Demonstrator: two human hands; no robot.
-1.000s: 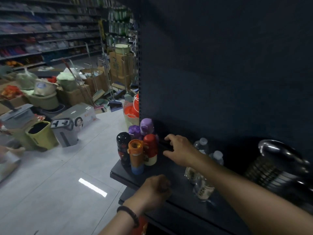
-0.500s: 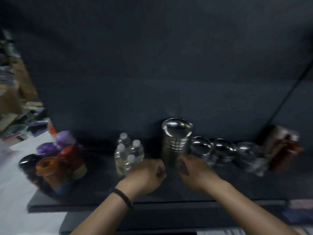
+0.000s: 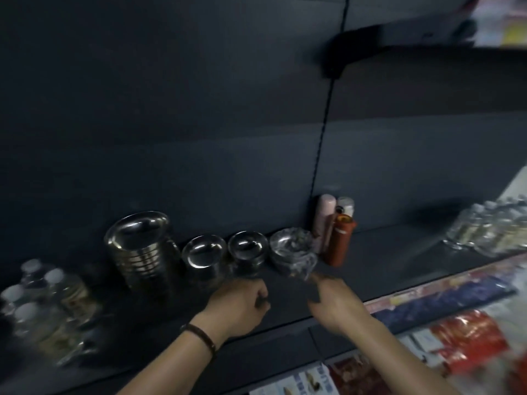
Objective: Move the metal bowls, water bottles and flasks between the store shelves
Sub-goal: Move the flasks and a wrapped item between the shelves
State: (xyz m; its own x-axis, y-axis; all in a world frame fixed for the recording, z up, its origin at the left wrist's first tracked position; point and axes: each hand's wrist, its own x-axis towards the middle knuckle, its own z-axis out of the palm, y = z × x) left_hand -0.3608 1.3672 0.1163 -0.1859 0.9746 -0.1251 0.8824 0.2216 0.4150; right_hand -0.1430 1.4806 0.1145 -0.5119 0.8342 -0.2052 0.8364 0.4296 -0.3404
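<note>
Over the shelf [image 3: 385,252], left hand [image 3: 239,306] curled, empty, right hand [image 3: 335,302] stretched to wrapped bowl [image 3: 293,249], grip unclear.

I saw a dark grey shelf [image 3: 385,252], shiny silver bowls [image 3: 204,253], pink, white and orange-red flasks [image 3: 339,240], and white caps [image 3: 27,310] on clear bottles [image 3: 67,293].

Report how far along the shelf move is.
Done: unclear; bowls, flasks and water bottles all stand on the shelf. In hand: nothing; the right hand reaches toward the rightmost bowl, the left hand is curled, empty. Left: lifting and moving them.
</note>
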